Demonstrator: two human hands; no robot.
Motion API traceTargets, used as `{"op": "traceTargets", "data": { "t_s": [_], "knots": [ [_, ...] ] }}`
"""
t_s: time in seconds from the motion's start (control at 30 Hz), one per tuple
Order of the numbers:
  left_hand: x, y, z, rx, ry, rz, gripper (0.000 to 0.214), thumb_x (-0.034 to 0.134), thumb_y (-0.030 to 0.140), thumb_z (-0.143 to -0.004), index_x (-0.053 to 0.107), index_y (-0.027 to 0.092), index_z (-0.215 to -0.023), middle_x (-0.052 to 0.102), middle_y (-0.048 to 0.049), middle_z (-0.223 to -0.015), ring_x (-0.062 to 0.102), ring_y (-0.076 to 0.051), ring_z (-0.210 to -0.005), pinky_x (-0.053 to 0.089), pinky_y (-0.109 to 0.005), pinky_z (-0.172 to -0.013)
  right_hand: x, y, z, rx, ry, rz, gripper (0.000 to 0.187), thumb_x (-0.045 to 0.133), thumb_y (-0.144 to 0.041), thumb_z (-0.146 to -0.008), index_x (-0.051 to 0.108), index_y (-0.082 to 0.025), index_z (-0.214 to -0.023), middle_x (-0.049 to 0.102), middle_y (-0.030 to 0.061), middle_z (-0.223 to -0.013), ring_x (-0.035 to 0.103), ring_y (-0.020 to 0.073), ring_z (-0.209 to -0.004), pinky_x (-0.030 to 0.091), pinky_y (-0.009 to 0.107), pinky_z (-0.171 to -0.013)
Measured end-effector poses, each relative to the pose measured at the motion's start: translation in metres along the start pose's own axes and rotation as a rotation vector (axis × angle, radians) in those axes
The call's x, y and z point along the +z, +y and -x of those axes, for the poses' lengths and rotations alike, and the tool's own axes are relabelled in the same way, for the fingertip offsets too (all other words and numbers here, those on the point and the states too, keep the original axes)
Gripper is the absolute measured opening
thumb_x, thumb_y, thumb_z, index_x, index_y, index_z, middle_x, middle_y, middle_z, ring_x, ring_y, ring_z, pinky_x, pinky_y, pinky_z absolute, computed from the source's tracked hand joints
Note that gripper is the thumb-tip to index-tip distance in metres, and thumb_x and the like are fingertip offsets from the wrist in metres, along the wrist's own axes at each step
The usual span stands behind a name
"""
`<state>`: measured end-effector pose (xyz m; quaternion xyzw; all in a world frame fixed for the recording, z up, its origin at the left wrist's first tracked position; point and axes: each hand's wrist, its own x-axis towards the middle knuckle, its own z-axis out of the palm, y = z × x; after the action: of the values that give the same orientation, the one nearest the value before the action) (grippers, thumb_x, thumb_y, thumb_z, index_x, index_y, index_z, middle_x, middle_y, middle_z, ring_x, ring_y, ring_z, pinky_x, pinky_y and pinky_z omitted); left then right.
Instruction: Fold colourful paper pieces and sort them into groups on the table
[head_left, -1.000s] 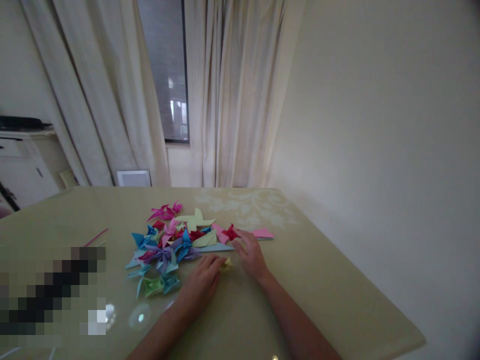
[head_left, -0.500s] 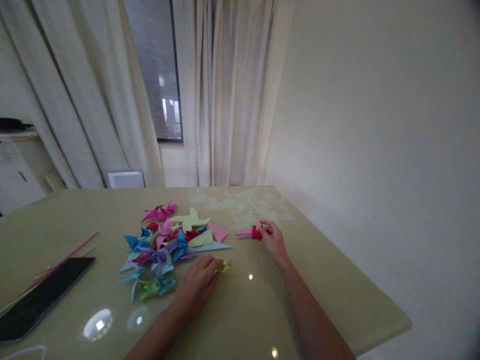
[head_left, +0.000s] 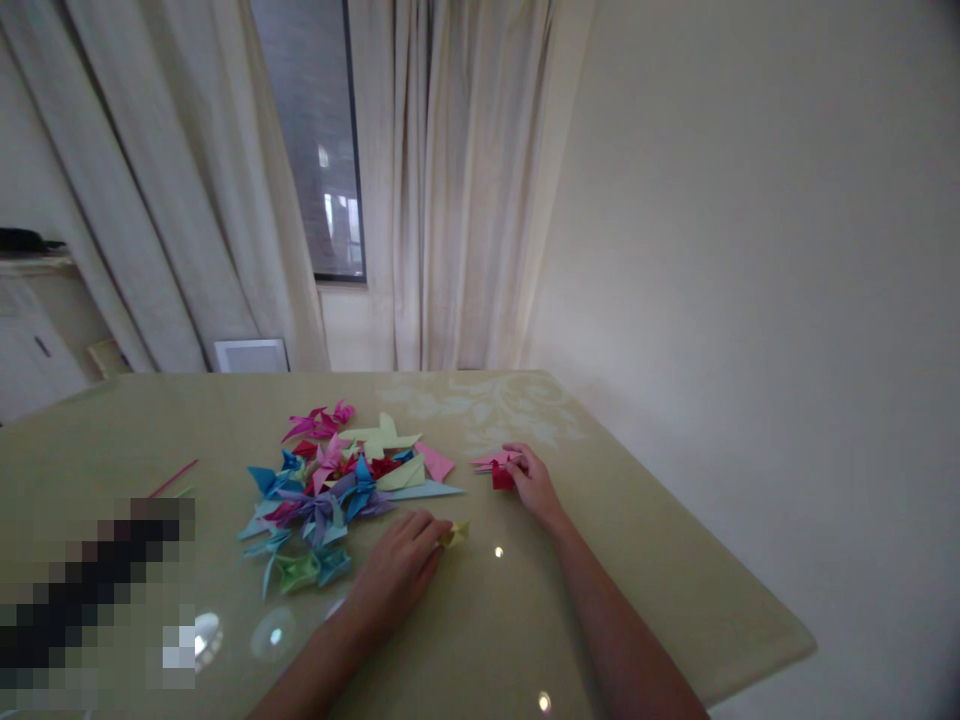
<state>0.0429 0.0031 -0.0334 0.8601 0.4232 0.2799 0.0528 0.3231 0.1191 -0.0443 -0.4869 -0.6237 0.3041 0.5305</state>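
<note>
My left hand point(head_left: 409, 548) rests low over the table with its fingers closed on a small yellow folded paper piece point(head_left: 454, 535), which sticks out past the fingertips. Farther right, my right hand point(head_left: 534, 482) pinches a red folded paper piece point(head_left: 502, 476). Pink folded paper point(head_left: 489, 461) lies just behind and left of that red piece; whether they touch I cannot tell. Left of both hands spreads a pile of folded paper shapes point(head_left: 322, 505) in blue, purple, pink, red and green. A pale green cross-shaped paper point(head_left: 382, 436) lies at the pile's back.
The glossy table point(head_left: 645, 560) narrows to a corner at the right, beside a bare wall point(head_left: 750, 300). A thin pink stick point(head_left: 176, 477) lies at the left, near a dark pixelated area. Curtains point(head_left: 480, 200) and a window point(head_left: 319, 150) stand behind the table.
My right hand has shifted slightly left, and the red paper in it has turned and moved left and a little nearer. My left hand with the yellow paper has moved slightly right.
</note>
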Motion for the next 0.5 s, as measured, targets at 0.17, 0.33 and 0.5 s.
{"op": "traceTargets", "data": {
  "t_s": [0.17, 0.33, 0.5],
  "knots": [
    [0.001, 0.001, 0.0, 0.018, -0.02, 0.003, 0.03, 0.05, 0.014, -0.1, 0.063, 0.025, -0.125, 0.069, -0.007, -0.112, 0.065, -0.024, -0.103, 0.054, -0.038, -0.091, 0.011, 0.004, -0.005, -0.044, 0.028, 0.022, 0.032, 0.061, -0.041, -0.087, 0.071, -0.02, -0.109, 0.074, 0.0049, -0.088, 0.07, 0.0223, -0.081, 0.055, 0.032, -0.074],
    [0.003, 0.0, 0.001, 0.001, -0.032, 0.012, 0.031, 0.05, 0.014, -0.099, 0.063, 0.026, -0.124, 0.069, -0.0068, -0.112, 0.066, -0.024, -0.103, 0.054, -0.037, -0.091, 0.007, 0.006, -0.006, -0.073, 0.128, 0.07, 0.032, 0.056, -0.042, -0.092, 0.072, -0.02, -0.107, 0.074, 0.0052, -0.087, 0.069, 0.0226, -0.08, 0.055, 0.032, -0.075],
    [0.005, 0.0, 0.001, 0.005, -0.026, 0.029, 0.029, 0.054, 0.015, -0.098, 0.065, 0.025, -0.123, 0.07, -0.0072, -0.111, 0.067, -0.024, -0.103, 0.055, -0.037, -0.09, -0.001, 0.012, -0.008, -0.111, 0.253, 0.129, 0.037, 0.052, -0.046, -0.096, 0.072, -0.019, -0.113, 0.077, 0.0099, -0.102, 0.071, 0.0248, -0.092, 0.056, 0.037, -0.088]
  ]
}}
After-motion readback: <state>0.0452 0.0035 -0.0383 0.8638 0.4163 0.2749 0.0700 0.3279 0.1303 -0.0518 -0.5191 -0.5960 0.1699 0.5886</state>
